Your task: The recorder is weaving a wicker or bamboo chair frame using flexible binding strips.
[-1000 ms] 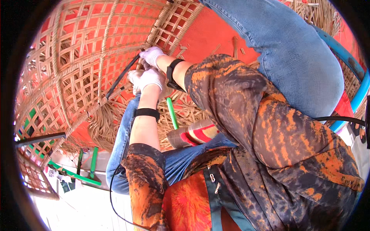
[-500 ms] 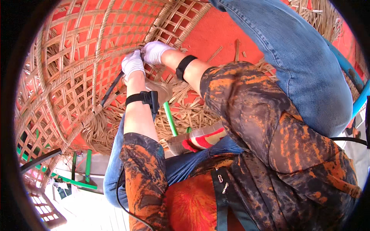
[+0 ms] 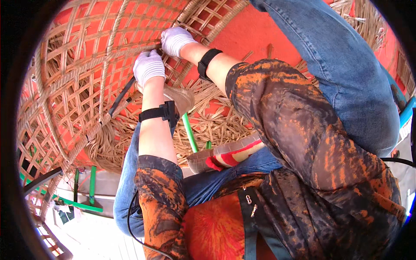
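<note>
A large openwork panel [image 3: 82, 69] of tan woven strands, with cord-wrapped bars, stands at the upper left. Both my hands wear white ribbed gloves and meet it near its lower corner. My right hand [image 3: 177, 42] is closed at the end of a wrapped bar [image 3: 134, 50]; its fingertips are hidden. Slightly lower and to the left, my left hand [image 3: 149, 67] has its fingers curled in, thumb side up. Whatever lies in its grip is too small to make out. A dark bare rod [image 3: 121, 97] runs down-left from beside my left hand.
Loose tan strands [image 3: 216, 121] lie heaped on the red ground [image 3: 242, 32] below my hands. My shoe [image 3: 180, 99] is close under my left wrist. Bent jean-clad legs [image 3: 333, 73] flank the work. Green bars [image 3: 189, 132] and a cushion-like striped piece [image 3: 234, 154] are nearby.
My right hand has moved up, away from my left, and a gap now separates them. My left hand has turned slightly. The panel has shifted a little in view.
</note>
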Motion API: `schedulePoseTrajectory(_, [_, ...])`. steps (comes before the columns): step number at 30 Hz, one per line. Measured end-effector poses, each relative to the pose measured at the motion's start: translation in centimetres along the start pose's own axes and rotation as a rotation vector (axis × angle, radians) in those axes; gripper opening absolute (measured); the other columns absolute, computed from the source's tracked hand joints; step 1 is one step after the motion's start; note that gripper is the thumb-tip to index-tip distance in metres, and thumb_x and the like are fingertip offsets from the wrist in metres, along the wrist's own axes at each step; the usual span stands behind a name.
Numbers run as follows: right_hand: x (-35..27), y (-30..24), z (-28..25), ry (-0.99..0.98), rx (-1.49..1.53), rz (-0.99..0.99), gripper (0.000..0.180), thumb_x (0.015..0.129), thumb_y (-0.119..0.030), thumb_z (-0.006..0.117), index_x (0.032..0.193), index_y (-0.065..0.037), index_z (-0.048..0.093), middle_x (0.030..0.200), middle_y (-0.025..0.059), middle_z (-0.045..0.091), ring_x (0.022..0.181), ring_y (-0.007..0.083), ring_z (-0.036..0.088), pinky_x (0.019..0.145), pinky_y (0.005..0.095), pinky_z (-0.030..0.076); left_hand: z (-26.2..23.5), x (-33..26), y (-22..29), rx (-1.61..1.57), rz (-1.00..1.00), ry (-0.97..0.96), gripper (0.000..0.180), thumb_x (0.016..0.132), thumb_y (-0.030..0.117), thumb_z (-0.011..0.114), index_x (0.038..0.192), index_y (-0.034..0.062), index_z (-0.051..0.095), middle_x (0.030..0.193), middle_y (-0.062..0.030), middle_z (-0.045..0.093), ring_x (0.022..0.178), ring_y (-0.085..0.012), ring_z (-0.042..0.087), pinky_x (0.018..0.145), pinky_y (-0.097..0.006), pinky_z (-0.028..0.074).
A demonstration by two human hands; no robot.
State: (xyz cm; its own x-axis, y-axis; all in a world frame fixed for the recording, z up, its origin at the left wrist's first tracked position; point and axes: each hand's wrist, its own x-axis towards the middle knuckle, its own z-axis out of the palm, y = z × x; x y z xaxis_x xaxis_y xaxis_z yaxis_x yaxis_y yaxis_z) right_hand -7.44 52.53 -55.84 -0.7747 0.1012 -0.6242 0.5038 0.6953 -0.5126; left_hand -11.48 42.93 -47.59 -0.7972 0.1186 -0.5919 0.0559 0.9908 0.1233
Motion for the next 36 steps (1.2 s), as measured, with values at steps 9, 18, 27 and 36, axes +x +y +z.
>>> schedulePoseTrajectory(9, [-1.6,-3.3,-3.1,-0.118,0.219,0.232,0.031,0.082,-0.026,0.056,0.101,-0.005,0.068,0.105,0.0185,0.065,0.099,0.033,0.063,0.087,0.0419,0.05,-0.5,-0.7,-0.5,0.191,-0.025,0.044,0.034,0.091,0.031,0.045,0.098,0.0065,0.068,0.1,-0.0191,0.066,0.096,-0.0358,0.063,0.084,-0.043,0.049])
schedulePoseTrajectory(18, [-3.4,-3.2,0.3,0.403,0.244,0.122,0.018,0.086,-0.019,0.053,0.098,-0.01,0.063,0.099,0.0164,0.063,0.088,0.0349,0.062,0.078,0.0447,0.051,1.7,2.8,-4.3,0.315,0.189,-0.108,0.039,0.093,0.033,0.039,0.099,0.0073,0.068,0.101,-0.0184,0.066,0.099,-0.0341,0.062,0.085,-0.042,0.049])
schedulePoseTrajectory(27, [-2.2,-2.2,0.2,0.327,0.362,0.041,0.022,0.085,-0.019,0.053,0.102,-0.011,0.065,0.109,0.0162,0.061,0.096,0.0339,0.061,0.084,0.0419,0.05,0.4,-0.9,-1.7,-0.104,0.023,0.12,0.034,0.088,0.033,0.051,0.103,0.0077,0.067,0.1,-0.0202,0.065,0.099,-0.0376,0.06,0.086,-0.043,0.045])
schedulePoseTrajectory(36, [-1.1,-3.3,-2.5,-0.095,0.23,0.134,0.034,0.09,-0.028,0.046,0.114,-0.013,0.064,0.121,0.0116,0.06,0.111,0.029,0.058,0.093,0.0395,0.047,0.2,0.9,-2.6,0.086,-0.042,0.062,0.031,0.089,0.029,0.05,0.098,0.0052,0.067,0.097,-0.023,0.065,0.094,-0.0379,0.062,0.082,-0.044,0.048])
